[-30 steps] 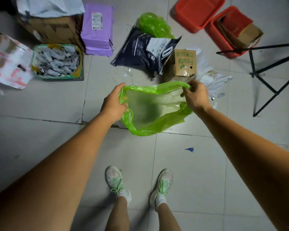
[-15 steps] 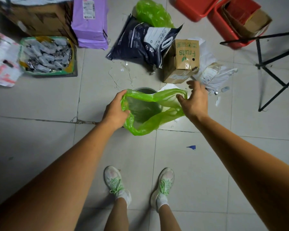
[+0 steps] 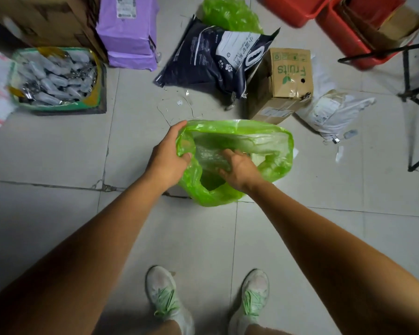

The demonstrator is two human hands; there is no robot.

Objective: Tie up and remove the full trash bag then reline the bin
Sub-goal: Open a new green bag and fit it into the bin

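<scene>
- Removal looks done: a bulging green plastic trash bag (image 3: 230,13) lies well apart
- Relining underway: left hand (image 3: 166,163) grips the rim of the thin green translucent liner bag (image 3: 276,146), right hand (image 3: 240,170) presses loose fingers down inside it
- Left: seating the rim round the hidden bin

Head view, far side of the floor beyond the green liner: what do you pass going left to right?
green tray of packets → purple parcel → dark paw-print bag → Fruits carton → white mailer → black stand frame
</scene>
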